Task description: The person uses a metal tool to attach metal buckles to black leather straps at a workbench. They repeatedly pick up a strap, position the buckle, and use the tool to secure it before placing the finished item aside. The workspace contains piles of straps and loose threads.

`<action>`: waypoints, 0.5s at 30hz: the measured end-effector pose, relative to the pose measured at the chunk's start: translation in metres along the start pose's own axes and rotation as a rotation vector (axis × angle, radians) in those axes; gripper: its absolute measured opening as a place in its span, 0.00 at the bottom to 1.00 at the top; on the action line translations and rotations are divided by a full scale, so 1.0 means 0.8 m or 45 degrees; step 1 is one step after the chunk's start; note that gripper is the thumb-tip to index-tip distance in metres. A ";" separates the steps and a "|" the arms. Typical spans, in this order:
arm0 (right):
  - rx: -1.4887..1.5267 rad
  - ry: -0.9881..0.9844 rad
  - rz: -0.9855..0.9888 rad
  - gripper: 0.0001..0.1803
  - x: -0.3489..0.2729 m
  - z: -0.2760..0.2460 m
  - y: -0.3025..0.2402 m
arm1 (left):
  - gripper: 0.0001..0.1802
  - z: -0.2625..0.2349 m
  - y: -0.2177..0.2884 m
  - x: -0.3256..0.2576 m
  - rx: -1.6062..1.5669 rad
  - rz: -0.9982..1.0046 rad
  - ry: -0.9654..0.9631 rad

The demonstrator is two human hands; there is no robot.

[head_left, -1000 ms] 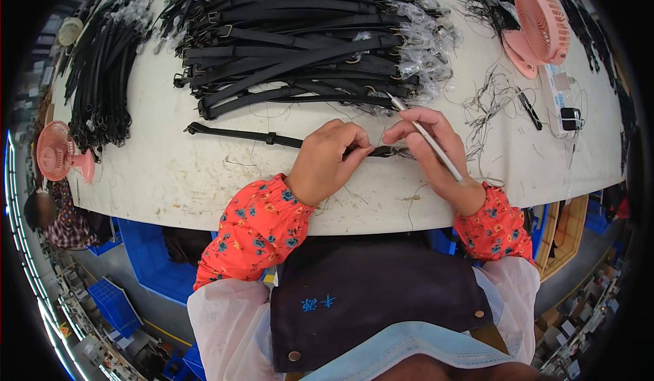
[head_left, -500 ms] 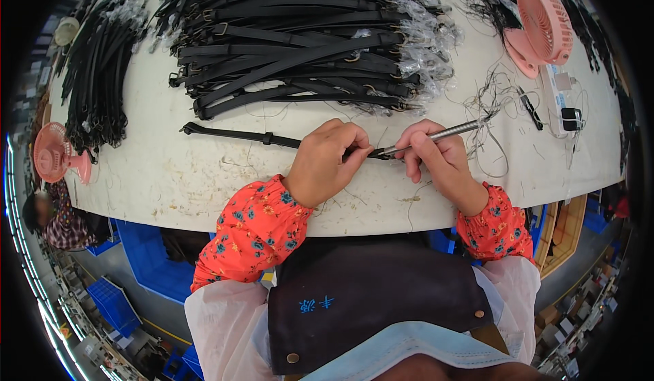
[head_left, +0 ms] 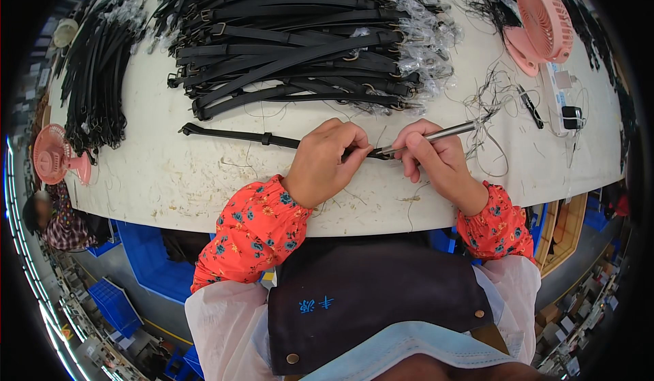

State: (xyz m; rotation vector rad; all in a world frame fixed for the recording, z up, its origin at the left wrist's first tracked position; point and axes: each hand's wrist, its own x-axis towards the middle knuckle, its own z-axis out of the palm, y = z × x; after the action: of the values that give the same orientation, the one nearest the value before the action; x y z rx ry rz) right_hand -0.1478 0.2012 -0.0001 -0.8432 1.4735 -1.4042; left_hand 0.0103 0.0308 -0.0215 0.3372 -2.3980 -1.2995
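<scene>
At the near edge of the pale worktop point(head_left: 170, 177), in the head view, the left hand point(head_left: 325, 163) presses down on a single black strap point(head_left: 238, 136), its fingers point(head_left: 354, 139) curled together and pinching the strap's near end. The strap runs from those fingers away to the person's left, lying flat on the worktop. Just beside the left fingertips, the right hand point(head_left: 436, 160) holds a slim metal tool point(head_left: 436, 136), its fingers point(head_left: 415, 143) closed around the shaft; the tool's tip meets the strap end between the two hands, and its handle points up and to the right. Beyond the fingers, farther across the worktop, lies a large heap of black straps point(head_left: 300, 47), some ends wrapped in clear plastic. Another bundle of straps point(head_left: 95, 81) lies well to the left of the hands. To the far right of the fingers stands a pink fan point(head_left: 541, 23), with loose thread scraps point(head_left: 487, 102) between it and the right hand. A second pink fan point(head_left: 58, 156) sits at the left edge.
</scene>
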 end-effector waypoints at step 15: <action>-0.027 0.008 -0.034 0.17 0.000 0.002 0.001 | 0.07 0.000 0.001 0.000 0.011 0.005 0.008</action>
State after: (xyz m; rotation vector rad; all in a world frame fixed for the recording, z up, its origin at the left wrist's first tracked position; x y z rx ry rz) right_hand -0.1466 0.2004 -0.0007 -0.8750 1.4890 -1.4141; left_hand 0.0101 0.0310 -0.0211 0.3381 -2.3986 -1.2850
